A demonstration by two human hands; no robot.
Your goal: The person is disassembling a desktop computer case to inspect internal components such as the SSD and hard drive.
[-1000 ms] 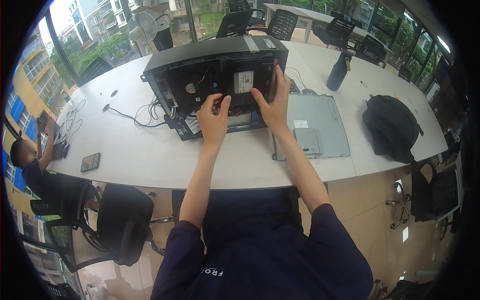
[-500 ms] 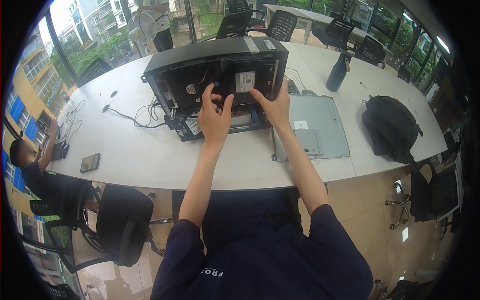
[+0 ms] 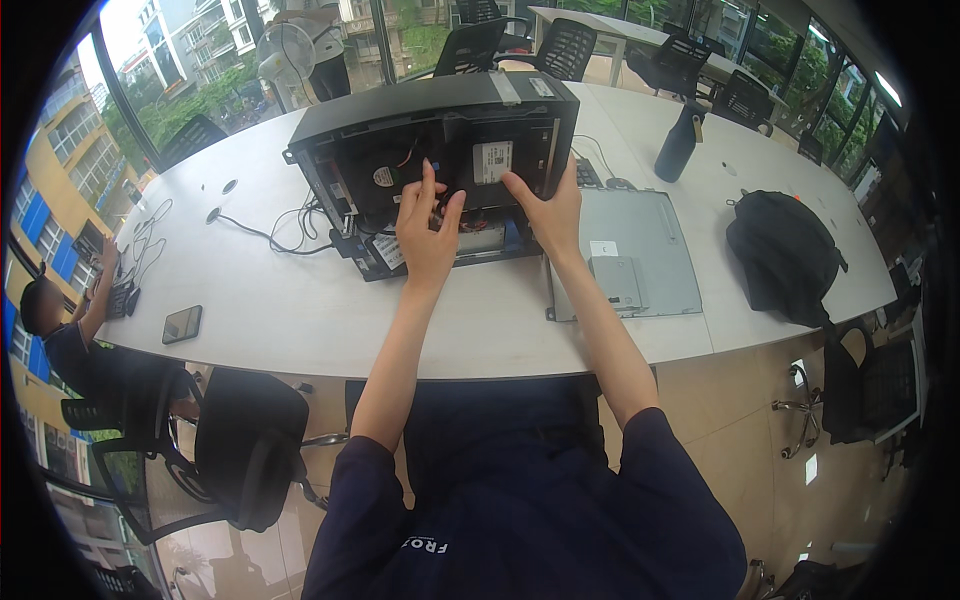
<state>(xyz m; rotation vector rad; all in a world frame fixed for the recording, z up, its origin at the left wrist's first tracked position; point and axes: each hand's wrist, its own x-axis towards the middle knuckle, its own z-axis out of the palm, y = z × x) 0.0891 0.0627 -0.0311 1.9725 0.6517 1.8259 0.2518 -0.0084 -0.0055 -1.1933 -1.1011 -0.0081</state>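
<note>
A black desktop computer case (image 3: 430,105) stands opened on the table, its inside facing me. A white-labelled drive (image 3: 493,162) and a round sticker show inside, with thin wires in the middle. My right hand (image 3: 550,212) grips the case's right edge, thumb near the label and other fingers out of sight behind the edge. In front of the lower middle is my left hand (image 3: 428,228). Its index finger points up beside the wires, and the thumb stands apart. Whether those fingertips touch anything inside I cannot make out.
Right of the case lies a grey metal side panel (image 3: 655,250). Farther right are a dark bottle (image 3: 682,142) and a black backpack (image 3: 783,255). A phone (image 3: 182,324) and cables (image 3: 268,243) lie to the left. Another person (image 3: 65,330) sits at the left end.
My left index finger has straightened upward from a bent position. The right hand keeps its place on the case.
</note>
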